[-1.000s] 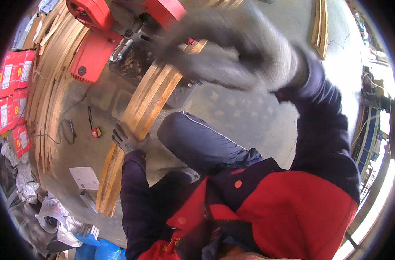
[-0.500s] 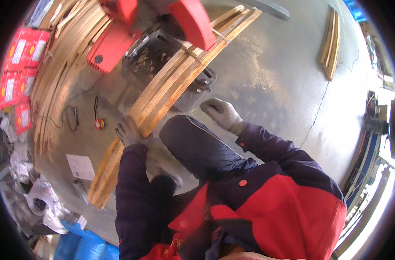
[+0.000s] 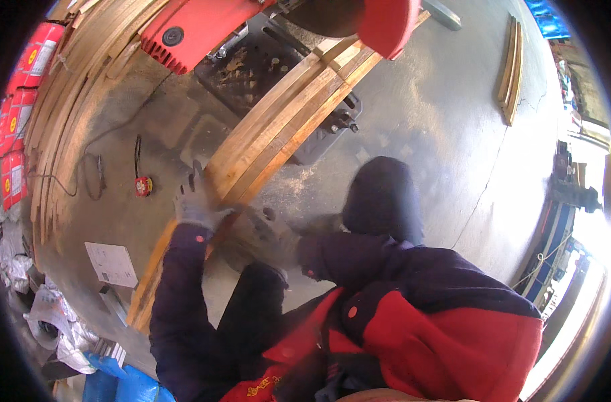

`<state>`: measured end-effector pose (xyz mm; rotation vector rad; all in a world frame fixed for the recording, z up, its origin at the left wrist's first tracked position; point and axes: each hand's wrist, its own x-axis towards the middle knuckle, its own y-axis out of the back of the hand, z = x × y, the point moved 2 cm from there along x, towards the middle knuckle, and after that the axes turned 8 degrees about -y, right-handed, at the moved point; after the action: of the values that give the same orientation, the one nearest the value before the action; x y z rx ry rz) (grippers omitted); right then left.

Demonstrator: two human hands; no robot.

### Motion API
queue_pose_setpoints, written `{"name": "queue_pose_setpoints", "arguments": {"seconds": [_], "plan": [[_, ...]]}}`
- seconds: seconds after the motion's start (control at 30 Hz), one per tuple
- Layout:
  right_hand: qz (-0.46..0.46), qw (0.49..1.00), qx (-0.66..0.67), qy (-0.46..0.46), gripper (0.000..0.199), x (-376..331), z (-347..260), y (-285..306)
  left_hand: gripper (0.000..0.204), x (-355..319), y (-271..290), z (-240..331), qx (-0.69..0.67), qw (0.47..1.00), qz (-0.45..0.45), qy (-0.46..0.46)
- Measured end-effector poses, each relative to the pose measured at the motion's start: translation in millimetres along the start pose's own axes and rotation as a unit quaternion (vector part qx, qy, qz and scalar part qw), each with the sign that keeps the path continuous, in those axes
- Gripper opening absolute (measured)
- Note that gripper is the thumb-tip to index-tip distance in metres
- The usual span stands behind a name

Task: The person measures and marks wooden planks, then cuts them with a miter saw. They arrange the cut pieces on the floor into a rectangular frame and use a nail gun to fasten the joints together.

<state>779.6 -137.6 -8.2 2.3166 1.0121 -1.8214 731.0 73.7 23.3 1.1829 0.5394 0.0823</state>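
A: What fills most of the view?
B: The long stack of strips (image 3: pixel 84 100) at the left, then the red saw (image 3: pixel 212 20) on its black base (image 3: pixel 225 80). The bundle of wooden strips (image 3: pixel 279 134) lies slantwise across that base, its far part passing behind the red guard (image 3: pixel 389 27).
A: What could go wrong?
B: I'd say the strips could slide apart or twist, since I see just 1 hand clearly laid on them and the near end reaches well past the base. A fingertip straying toward the blade would be worse (both hands are well apart from it now).
A: And the hands?
B: The left hand (image 3: pixel 197 204), in a grey glove, has its fingers and thumb spread wide against the bundle, with no closed grip. The right hand (image 3: pixel 268 231) is blurred just beside the strips; I cannot tell whether it grasps or touches anything.
A: Anything smaller?
B: A red tape measure (image 3: pixel 143 185) on the floor, left of the bundle.
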Motion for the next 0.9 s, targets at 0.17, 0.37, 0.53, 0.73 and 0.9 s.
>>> {"name": "queue_pose_setpoints", "arguments": {"seconds": [0.17,0.37,0.53,0.73,0.9], "plan": [[-0.133,0.971,0.199,0.021,0.081,74.6,24.3,5.9,0.115,37.7,-22.0,-61.1,-0.333,0.939,-0.086,-0.004],[-0.141,0.955,0.251,0.070,0.082,99.5,29.9,-10.9,0.104,40.3,-44.9,-78.5,-0.526,0.834,-0.155,0.066],[-0.030,0.972,0.181,0.146,0.081,96.6,24.1,-21.5,0.087,38.3,-46.4,-85.1,-0.519,0.840,-0.139,0.072],[0.076,0.975,0.126,0.164,0.081,107.0,21.3,-35.8,0.071,39.0,-48.3,-101.8,-0.352,0.922,-0.142,0.075],[0.140,0.975,0.081,0.156,0.083,90.1,8.1,-39.1,0.067,36.7,-45.3,-93.0,-0.401,0.916,-0.015,0.010]]}}
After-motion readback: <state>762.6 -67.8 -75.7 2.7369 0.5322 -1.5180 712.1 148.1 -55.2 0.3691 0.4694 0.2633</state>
